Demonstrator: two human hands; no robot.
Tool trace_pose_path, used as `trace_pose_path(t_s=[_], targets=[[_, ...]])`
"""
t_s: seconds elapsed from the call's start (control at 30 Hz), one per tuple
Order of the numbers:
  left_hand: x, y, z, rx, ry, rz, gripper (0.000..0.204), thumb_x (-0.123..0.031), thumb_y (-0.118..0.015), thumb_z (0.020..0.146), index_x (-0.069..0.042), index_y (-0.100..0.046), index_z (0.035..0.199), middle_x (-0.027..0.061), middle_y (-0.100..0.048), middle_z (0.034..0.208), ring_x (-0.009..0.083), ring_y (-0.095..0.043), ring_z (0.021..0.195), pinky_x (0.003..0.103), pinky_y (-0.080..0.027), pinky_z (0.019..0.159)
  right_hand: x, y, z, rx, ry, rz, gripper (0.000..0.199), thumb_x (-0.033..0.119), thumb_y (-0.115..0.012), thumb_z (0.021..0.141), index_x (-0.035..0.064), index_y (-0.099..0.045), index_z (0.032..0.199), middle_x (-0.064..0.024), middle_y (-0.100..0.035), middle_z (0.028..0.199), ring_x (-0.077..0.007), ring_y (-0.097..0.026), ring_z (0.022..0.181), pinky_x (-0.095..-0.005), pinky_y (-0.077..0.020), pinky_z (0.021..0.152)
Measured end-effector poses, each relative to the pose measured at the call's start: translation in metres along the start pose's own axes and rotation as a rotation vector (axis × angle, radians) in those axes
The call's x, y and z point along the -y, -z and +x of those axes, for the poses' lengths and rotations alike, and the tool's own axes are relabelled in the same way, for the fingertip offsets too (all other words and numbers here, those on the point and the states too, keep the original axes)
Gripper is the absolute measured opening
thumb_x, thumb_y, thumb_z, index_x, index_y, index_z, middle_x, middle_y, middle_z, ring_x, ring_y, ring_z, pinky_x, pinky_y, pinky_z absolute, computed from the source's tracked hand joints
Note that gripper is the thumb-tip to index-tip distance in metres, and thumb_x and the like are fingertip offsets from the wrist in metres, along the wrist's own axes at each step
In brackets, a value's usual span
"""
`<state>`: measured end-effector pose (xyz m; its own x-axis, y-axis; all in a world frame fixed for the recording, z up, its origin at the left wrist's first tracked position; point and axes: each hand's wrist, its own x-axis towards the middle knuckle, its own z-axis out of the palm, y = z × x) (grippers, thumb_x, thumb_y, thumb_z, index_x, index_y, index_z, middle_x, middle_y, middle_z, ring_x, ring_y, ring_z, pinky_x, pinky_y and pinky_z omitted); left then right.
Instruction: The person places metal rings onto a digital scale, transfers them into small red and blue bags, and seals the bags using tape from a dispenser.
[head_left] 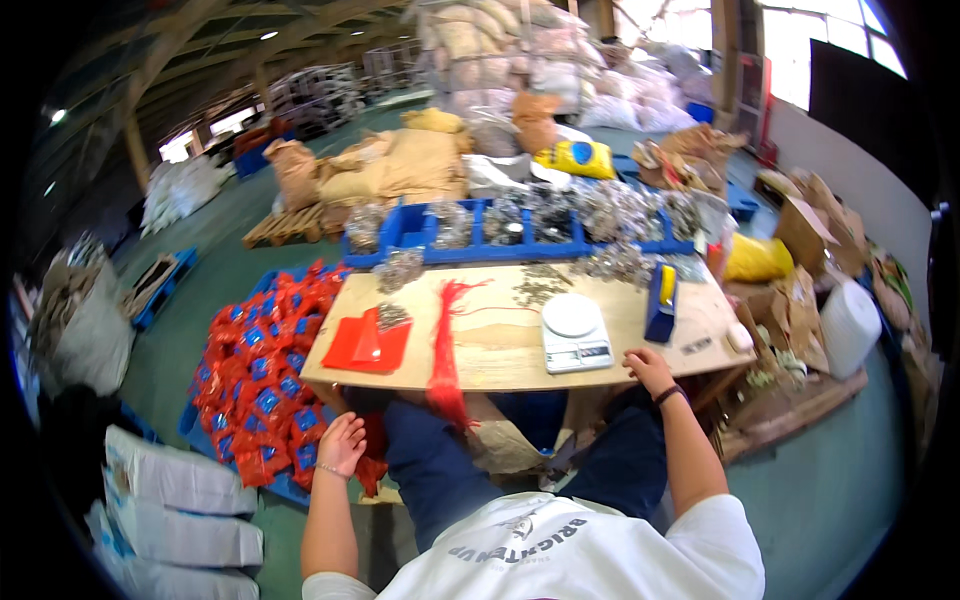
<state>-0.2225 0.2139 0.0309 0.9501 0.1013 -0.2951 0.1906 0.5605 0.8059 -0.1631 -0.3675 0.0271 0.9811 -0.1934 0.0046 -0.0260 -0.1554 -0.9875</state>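
Observation:
My left hand (343, 443) hangs off the table's front left corner, beside a heap of filled red mesh bags (262, 400). Its fingers are loosely bent and apart, with nothing seen in them. At the front edge, just right of a white kitchen scale (577, 352), is my right hand (650, 370), fingers apart and holding nothing I can see. The scale's round pan (572, 315) carries nothing. On the wooden table (490, 368) lie flat red bags (345, 345) with a small clump of metal pieces (392, 316), a bundle of red strings (445, 350), and scattered small metal pieces (540, 284).
Blue bins (405, 228) of bagged metal parts line the table's far edge. A dark blue box (661, 305) stands right of the scale. Cardboard boxes (805, 235) and a white foam roll (850, 312) are at right. White sacks (180, 480) are stacked at lower left.

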Motion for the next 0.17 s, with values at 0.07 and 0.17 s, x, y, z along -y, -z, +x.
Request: trace_pose_path(t_s=[0.07,0.17], targets=[[-0.001,0.004,-0.002,-0.043,0.011,0.017,0.016,-0.023,-0.055,0.085,-0.013,-0.056,0.099,0.0022,-0.063,0.088,0.0140,-0.058,0.072,0.028,-0.044,0.060,-0.004,-0.003,-0.003,-0.039,0.073,-0.042,0.023,0.016,-0.056,0.084,-0.0004,-0.059,0.099,-0.0071,-0.063,0.081,-0.0118,-0.057,0.069,-0.0237,-0.0462,0.061],[0.004,0.003,0.023,-0.005,0.044,0.050,0.021,-0.028,-0.058,0.084,-0.015,-0.056,0.101,0.0026,-0.063,0.089,0.0144,-0.059,0.073,0.030,-0.046,0.062,-0.019,0.005,-0.005,-0.136,0.142,0.031,0.022,0.017,-0.056,0.084,0.0018,-0.059,0.100,-0.0074,-0.064,0.085,-0.0122,-0.059,0.075,-0.0248,-0.0473,0.064]])
